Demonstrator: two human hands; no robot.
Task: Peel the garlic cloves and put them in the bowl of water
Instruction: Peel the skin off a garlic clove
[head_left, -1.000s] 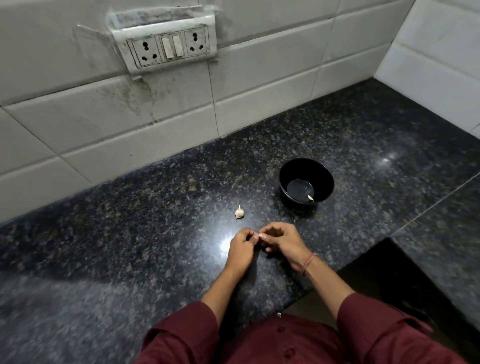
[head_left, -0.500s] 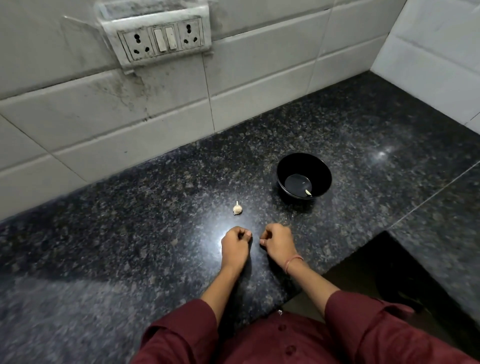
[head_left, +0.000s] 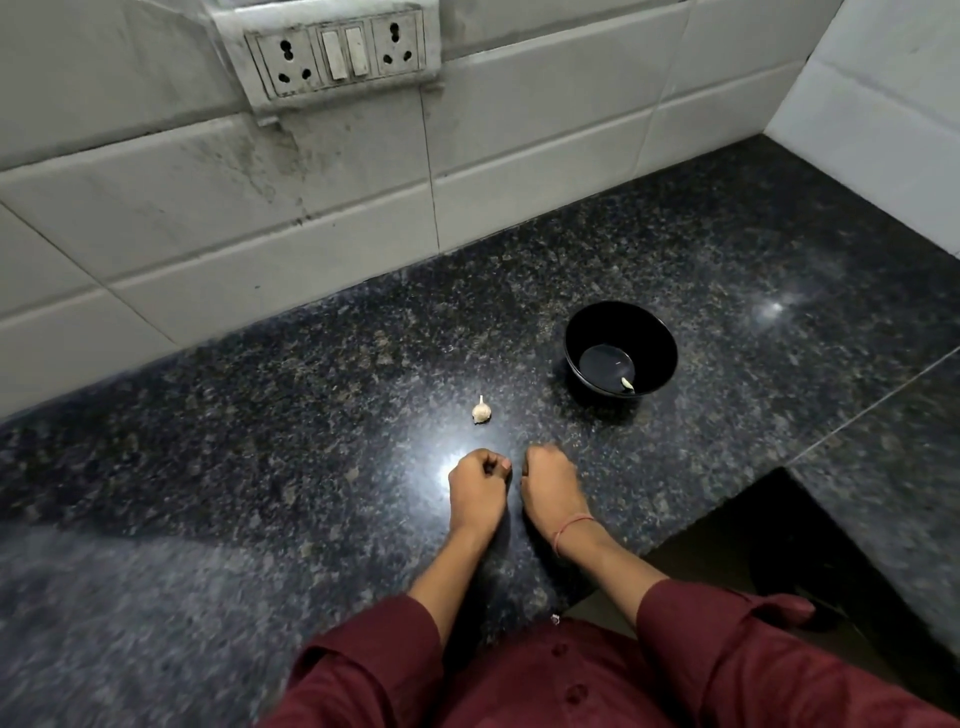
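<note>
A small garlic bulb (head_left: 481, 411) lies on the black granite counter (head_left: 260, 467). To its right stands a black bowl (head_left: 621, 332) holding a little water, with one peeled clove (head_left: 627, 384) in it. My left hand (head_left: 477, 488) and my right hand (head_left: 551, 486) rest on the counter just in front of the garlic, a small gap between them. Both have their fingers curled into fists. Nothing shows inside either fist, and the palms are hidden.
White wall tiles with a socket and switch plate (head_left: 340, 52) rise behind the counter, and a second tiled wall (head_left: 883, 130) closes the right side. The counter edge steps back at the lower right, leaving a dark opening (head_left: 779, 561).
One second ago my fingertips met, pinching together. The hands have since drawn apart and curled into separate fists. The garlic and bowl have not moved.
</note>
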